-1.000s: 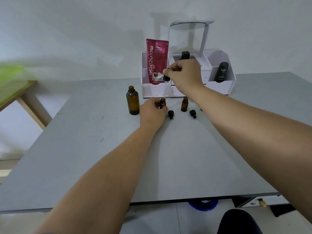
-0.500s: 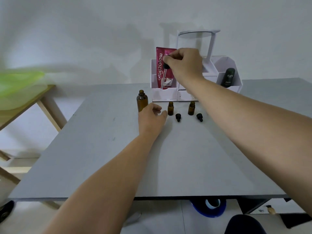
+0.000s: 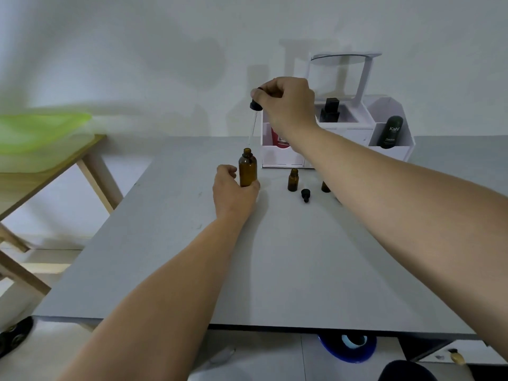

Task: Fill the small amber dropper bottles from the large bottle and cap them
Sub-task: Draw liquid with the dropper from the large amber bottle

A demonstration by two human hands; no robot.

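Grey table [image 3: 275,257]: my left hand [image 3: 233,193] grips the large bottle [image 3: 248,171] w/ curled fingers so it cannot tip. My right hand [image 3: 286,103] pinches the dropper [image 3: 255,105] above its mouth, prob. to draw liquid. An open small bottle [image 3: 293,180] waits near.

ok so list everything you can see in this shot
table: one, grey, under everything
side table: one, wooden, far left
organiser: one, white, at the table's back
tube: one, red, organiser's left compartment
black bottle: one, black, middle compartment
dark bottle: one, dark, right compartment
large bottle: one, amber, uncapped, upright on the table
small bottles: two, amber, in front of the organiser; one partly behind the right forearm
dropper cap: one, black, lying between the small bottles
dropper: one, black bulb, clear pipette, above the large bottle's mouth
left hand: one, grips the large bottle
right hand: one, pinches the dropper
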